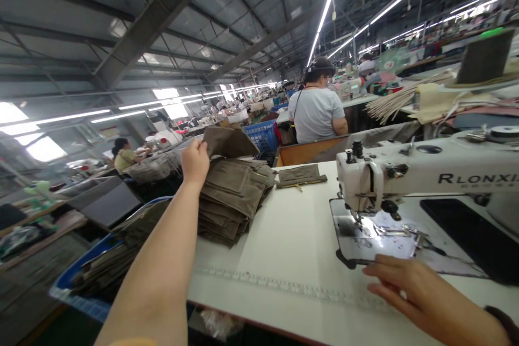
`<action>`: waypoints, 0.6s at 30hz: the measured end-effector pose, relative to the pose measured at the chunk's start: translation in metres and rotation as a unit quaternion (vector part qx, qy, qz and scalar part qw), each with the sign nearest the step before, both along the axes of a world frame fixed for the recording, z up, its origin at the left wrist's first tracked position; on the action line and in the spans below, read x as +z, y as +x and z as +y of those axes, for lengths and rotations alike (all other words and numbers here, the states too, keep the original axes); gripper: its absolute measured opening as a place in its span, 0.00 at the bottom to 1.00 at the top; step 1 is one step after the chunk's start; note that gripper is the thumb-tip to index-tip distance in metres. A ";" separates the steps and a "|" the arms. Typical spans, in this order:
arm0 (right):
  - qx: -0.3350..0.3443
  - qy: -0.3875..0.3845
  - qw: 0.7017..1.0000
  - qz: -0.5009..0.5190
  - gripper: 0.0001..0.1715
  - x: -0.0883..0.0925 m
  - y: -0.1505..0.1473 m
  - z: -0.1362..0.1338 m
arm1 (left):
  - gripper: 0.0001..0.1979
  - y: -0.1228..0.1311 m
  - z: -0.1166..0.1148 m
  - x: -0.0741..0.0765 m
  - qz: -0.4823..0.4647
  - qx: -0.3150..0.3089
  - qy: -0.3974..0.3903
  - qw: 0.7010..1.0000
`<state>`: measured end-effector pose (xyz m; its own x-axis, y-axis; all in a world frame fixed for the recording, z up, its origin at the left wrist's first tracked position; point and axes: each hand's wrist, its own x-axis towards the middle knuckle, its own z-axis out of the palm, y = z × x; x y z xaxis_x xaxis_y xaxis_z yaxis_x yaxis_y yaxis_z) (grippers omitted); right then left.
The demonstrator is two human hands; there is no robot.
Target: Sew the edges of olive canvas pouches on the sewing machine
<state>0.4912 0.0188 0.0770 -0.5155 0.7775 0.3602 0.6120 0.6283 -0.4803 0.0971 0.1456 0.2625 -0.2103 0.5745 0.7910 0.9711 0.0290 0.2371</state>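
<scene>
"What's the left hand (pixel 194 161) doing?"

"It's raised, with the fingers closed on the edge of a khaki canvas piece (pixel 229 141). The piece stands up above the hand and folds over at the top."

"Where is that piece, exactly?"

"Just above a stack of khaki canvas panels (pixel 231 200) with stitched pockets. The stack lies on the white table (pixel 284 238), and the piece isn't resting on it."

"And the right hand (pixel 413 294)?"

"Open, with the fingers stretched out and a little apart, holding nothing. It's low over the near edge of the table, right beside the foot end of a white sewing machine (pixel 405 175). I can't tell whether it's touching the tabletop."

"What else is close by?"

"A flat khaki piece with a brass zip pull (pixel 300 175) lies on the table beyond the stack. A blue plastic crate (pixel 81 286) beside the table holds more folded khaki pieces (pixel 105 265), and a measuring tape (pixel 284 285) runs along the table's near side. Farther off, a co-worker (pixel 316 113) in a grey T-shirt sits with their back turned."
</scene>
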 end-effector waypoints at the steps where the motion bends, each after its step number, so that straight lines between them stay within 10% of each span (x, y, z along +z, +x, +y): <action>1: 0.017 -0.078 0.996 0.027 0.17 0.002 -0.007 -0.002 | 0.14 0.013 -0.006 0.008 0.011 -0.009 0.015 1.000; 5: 0.095 -0.395 0.874 0.267 0.29 0.004 -0.026 -0.001 | 0.11 0.075 -0.063 0.006 0.162 -0.158 -0.020 0.974; 10: 0.172 -0.582 0.610 0.509 0.34 -0.007 -0.039 -0.005 | 0.09 0.155 -0.155 -0.088 0.337 -0.422 -0.286 0.791; 13: 0.127 -0.593 0.604 0.517 0.24 -0.018 -0.044 -0.017 | 0.05 0.185 -0.188 -0.145 0.372 -0.503 -0.381 0.681; 18: 0.057 -0.589 0.614 0.522 0.20 -0.021 -0.045 -0.032 | 0.07 0.187 -0.191 -0.164 0.250 -0.553 -0.408 0.682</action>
